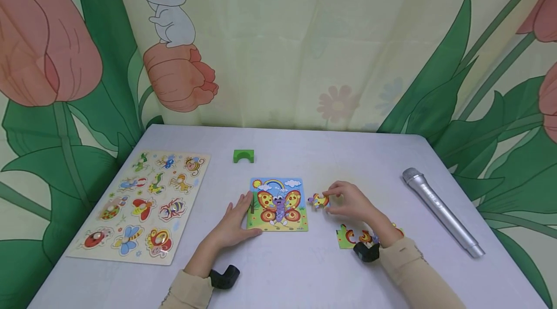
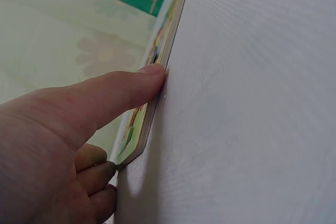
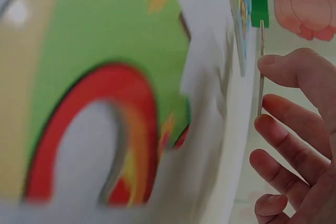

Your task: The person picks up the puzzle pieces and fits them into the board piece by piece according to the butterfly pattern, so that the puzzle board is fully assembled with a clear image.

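A square butterfly picture board [image 1: 278, 185] lies flat at mid-table. My left hand [image 1: 238, 223] rests against its left side, fingers stretched along that edge, the thumb touching the front edge. The left wrist view shows the thumb [image 2: 131, 86] on the board's rim. To the right of the board, my right hand [image 1: 351, 200] pinches a thin, colourful jigsaw piece [image 1: 320, 201] between thumb and fingers. In the right wrist view the piece [image 3: 261, 87] appears edge-on, raised off the table. Other jigsaw pieces [image 1: 345, 237] lie under the right wrist, partly hidden by it.
A wooden insect puzzle board [image 1: 148, 193] lies on the left of the white-covered table [image 1: 287, 270]. Behind the butterfly board stands a green arch block [image 1: 243, 155]. A silver microphone [image 1: 444, 212] lies slanted at the right. A printed curtain [image 1: 278, 57] hangs behind.
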`<state>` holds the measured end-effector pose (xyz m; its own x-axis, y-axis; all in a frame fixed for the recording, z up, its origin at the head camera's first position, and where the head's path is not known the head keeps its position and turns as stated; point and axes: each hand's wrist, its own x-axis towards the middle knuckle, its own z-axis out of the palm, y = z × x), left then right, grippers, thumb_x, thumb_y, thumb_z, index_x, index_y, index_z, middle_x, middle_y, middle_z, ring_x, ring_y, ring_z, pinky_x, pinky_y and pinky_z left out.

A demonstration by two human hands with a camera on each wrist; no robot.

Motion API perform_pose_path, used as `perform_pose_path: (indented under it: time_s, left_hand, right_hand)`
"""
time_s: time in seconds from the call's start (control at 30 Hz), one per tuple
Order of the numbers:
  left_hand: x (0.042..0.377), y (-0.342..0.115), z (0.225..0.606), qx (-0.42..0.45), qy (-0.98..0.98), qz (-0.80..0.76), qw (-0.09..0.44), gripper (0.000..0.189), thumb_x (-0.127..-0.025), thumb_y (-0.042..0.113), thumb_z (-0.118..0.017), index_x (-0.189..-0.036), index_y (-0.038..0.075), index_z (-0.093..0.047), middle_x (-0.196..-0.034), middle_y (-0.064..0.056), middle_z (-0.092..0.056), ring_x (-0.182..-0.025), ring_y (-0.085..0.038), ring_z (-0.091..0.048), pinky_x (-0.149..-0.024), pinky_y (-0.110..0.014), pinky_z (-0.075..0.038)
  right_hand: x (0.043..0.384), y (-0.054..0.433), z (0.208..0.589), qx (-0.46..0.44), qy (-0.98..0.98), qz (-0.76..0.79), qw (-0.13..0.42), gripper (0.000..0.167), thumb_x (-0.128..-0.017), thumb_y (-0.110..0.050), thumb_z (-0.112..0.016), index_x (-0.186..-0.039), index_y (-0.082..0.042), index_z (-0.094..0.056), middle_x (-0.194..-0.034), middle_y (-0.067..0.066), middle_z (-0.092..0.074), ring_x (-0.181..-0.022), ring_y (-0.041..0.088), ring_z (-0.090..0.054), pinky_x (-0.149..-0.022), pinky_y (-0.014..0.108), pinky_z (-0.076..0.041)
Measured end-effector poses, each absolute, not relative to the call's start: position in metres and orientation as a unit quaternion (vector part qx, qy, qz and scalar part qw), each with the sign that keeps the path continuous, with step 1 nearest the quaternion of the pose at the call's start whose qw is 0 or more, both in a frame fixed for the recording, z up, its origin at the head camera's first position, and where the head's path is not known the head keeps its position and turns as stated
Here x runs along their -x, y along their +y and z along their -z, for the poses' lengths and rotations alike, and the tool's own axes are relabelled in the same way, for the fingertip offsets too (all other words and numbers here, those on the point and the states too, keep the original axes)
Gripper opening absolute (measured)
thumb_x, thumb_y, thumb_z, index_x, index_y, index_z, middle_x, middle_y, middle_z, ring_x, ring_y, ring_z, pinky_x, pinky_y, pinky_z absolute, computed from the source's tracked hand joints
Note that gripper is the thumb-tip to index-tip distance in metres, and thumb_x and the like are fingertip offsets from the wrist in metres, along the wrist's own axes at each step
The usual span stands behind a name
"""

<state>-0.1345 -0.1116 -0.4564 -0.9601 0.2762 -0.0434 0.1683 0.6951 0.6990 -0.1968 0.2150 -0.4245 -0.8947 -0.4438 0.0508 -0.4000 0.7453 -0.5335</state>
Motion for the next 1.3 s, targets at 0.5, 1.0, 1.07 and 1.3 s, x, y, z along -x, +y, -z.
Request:
perform_pose_path:
  time_s: [0.5,1.0,1.07,1.3]
  left_hand:
    - [0.137,-0.112,0.456,-0.124,0.918,-0.370,0.071,0.094,-0.076,0.032,-0.073,-0.145,0.002,-0.017,-0.150,-0.013,-0.019,-0.139,-0.026,-0.009,-0.111,-0.046,-0.001]
    - [0.137,-0.111,0.457,-0.125,0.915,-0.375,0.076,0.094,-0.076,0.033,-0.073,-0.145,0.002,-0.017,-0.150,-0.013,-0.018,-0.139,-0.026,-0.008,-0.111,-0.045,0.000]
    - [0.136,-0.111,0.457,-0.125,0.916,-0.375,0.075,0.094,-0.076,0.033,-0.073,-0.145,0.001,-0.017,-0.150,-0.013,-0.019,-0.139,-0.026,-0.009,-0.111,-0.045,0.000]
    - [0.135,-0.111,0.456,-0.122,0.919,-0.369,0.073,0.094,-0.076,0.033,-0.073,-0.145,0.002,-0.017,-0.150,-0.013,-0.019,-0.139,-0.026,-0.009,-0.111,-0.046,-0.001]
  right_hand:
    - [0.209,0.172,0.421,0.269,0.923,0.270,0.056,0.036,-0.070,-0.018,-0.078,-0.104,-0.007,-0.070,-0.096,-0.002,-0.058,-0.088,0.018,-0.051,-0.079,0.034,-0.045]
    - [0.212,0.148,0.423,0.292,0.928,0.223,0.059,0.035,-0.068,-0.019,-0.078,-0.100,-0.007,-0.072,-0.093,-0.001,-0.058,-0.083,0.014,-0.049,-0.073,0.030,-0.044]
    - [0.212,0.147,0.423,0.292,0.929,0.219,0.060,0.034,-0.068,-0.019,-0.078,-0.099,-0.006,-0.072,-0.092,-0.001,-0.058,-0.084,0.015,-0.050,-0.075,0.030,-0.045]
    - [0.211,0.140,0.422,0.285,0.935,0.200,0.066,0.034,-0.067,-0.019,-0.079,-0.098,-0.006,-0.072,-0.090,0.000,-0.059,-0.082,0.015,-0.051,-0.072,0.030,-0.044]
